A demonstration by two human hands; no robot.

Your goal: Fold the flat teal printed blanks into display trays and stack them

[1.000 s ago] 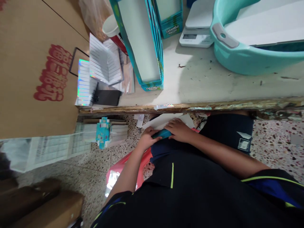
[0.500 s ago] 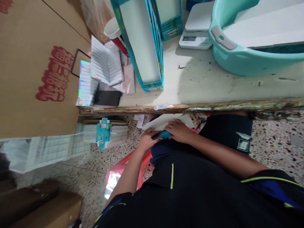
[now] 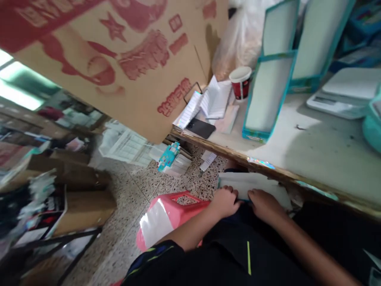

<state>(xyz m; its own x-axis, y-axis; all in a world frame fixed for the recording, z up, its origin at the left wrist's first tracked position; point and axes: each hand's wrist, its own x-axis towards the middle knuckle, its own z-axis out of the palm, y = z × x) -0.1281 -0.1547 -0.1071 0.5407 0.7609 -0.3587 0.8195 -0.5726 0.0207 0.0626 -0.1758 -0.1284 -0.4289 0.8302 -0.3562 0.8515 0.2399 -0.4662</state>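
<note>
On my lap, below the table edge, lies a white cardboard piece with a thin teal edge. My left hand is closed on its near left edge, fingers curled over the top. Along the same near edge, a short way to the right, my right hand grips the card with bent fingers. Both thumbs are partly hidden, and the picture is smeared by motion.
On the table stand teal-edged box trays, a paper cup, a phone, notebooks and a white scale. A big carton rises at left. A pink stool stands on the floor.
My view has swung left, bringing in the carton's printing, the stool and shelves. The teal face between my hands has given way to a white one; both hands still hold the card.
</note>
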